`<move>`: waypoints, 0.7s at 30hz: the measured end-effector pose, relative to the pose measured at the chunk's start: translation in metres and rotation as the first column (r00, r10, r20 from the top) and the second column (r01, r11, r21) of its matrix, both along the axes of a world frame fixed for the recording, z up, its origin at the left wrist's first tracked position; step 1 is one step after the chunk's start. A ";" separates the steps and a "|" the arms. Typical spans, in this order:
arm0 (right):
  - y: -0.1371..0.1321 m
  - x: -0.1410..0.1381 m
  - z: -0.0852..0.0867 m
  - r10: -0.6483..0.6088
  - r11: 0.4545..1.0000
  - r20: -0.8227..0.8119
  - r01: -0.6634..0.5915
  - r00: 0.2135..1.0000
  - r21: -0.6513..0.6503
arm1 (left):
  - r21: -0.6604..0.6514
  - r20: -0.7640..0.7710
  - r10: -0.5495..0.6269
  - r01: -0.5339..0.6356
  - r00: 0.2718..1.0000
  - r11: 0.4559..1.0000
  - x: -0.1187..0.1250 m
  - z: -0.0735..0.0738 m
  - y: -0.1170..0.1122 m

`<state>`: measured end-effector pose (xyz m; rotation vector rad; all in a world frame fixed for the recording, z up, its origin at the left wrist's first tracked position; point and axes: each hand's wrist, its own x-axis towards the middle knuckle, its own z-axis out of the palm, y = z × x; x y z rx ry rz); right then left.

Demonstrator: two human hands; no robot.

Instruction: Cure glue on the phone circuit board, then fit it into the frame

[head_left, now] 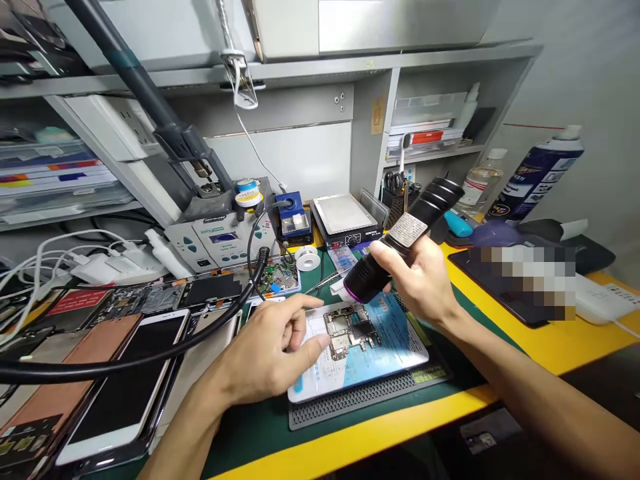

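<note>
My right hand (423,277) is wrapped round a black flashlight (370,273), tilted with its purple-rimmed head down over a phone circuit board (353,330). The thumb lies along the flashlight's barrel. Flat on a white and blue plate (400,353), the circuit board shows metal shields and a dark chip area. My left hand (273,340) is at the board's left side, holding nothing. Its index finger and thumb are stretched apart, with the other fingers curled; the thumb tip is close to the board's edge. Whether it touches the board I cannot tell.
Phones (127,380) and a thick black hose (150,363) lie on the left. Behind stand a soldering station (225,237), a solder spool (307,258), tweezers (323,283) and a heating plate (345,217). A spray can (537,173) and a bottle (480,180) are back right.
</note>
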<state>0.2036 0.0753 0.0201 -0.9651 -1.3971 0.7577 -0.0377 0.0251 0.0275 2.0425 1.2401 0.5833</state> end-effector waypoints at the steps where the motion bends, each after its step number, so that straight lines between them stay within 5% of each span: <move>1: 0.001 0.000 -0.001 0.019 0.999 -0.033 -0.020 0.999 -0.028 | 0.000 0.036 0.012 -0.012 0.999 1.000 -0.001 0.000 0.001; 9: 0.006 0.008 0.014 0.261 0.888 -0.329 -0.359 0.908 -0.287 | -0.044 0.337 0.199 -0.196 0.920 0.980 -0.013 -0.018 0.017; 12: 0.006 0.011 0.015 0.301 0.855 -0.346 -0.412 0.889 -0.315 | -0.126 0.399 0.209 -0.172 0.893 0.977 -0.009 -0.012 0.019; 18: -0.006 0.005 0.005 0.430 0.830 -0.177 -0.464 0.886 -0.310 | -0.275 0.434 0.097 0.029 0.896 0.961 0.047 0.023 -0.014; 21: -0.013 0.004 0.007 0.456 0.850 -0.065 -0.456 0.888 -0.265 | -0.282 0.467 0.129 0.009 0.875 0.959 0.078 0.030 -0.020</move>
